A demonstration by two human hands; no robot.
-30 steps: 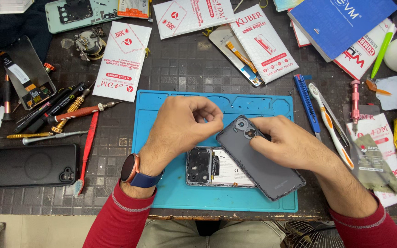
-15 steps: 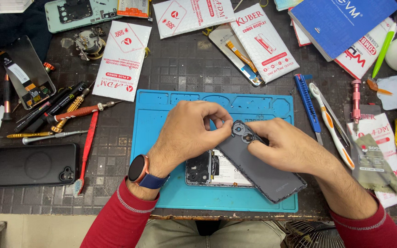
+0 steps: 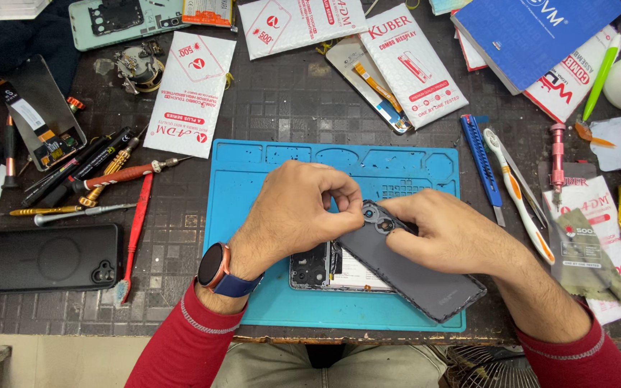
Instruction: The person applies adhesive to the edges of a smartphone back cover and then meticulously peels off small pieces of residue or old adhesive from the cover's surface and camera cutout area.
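Left hand (image 3: pixel 303 208) is curled over, fingertips pinched down onto the top edge of the dark grey back cover (image 3: pixel 415 269), right by its camera cut-out. Right hand (image 3: pixel 447 233) closes on the same cover from the other side, thumb and fingers clamped around the upper corner, so both hands grip one thin panel between them. The cover sits tilted, its near end lifted off the opened phone (image 3: pixel 339 267) that lies just under and behind the left wrist, circuit board and white battery label showing. That panel looks light and thin, likely to flex if bent hard, and smooth enough to slip; I judge the edges and the stiffer camera corner the safest places to hold, never the flat middle. The phone under it looks fragile, with exposed parts best kept clear of fingers. Beneath both hands lies the blue repair mat (image 3: pixel 253 215), on the dark desk (image 3: pixel 282 108). Out beyond the left hand: a red-handled tool (image 3: pixel 134 237), screwdrivers (image 3: pixel 102 176) and a black phone case (image 3: pixel 50 257). Beyond the right hand: a blue blade tool (image 3: pixel 483 162), tweezers (image 3: pixel 515 194) and a green-grey cloth (image 3: pixel 587 262). Past the fingertips, white parts packets (image 3: pixel 190 90) lie scattered.
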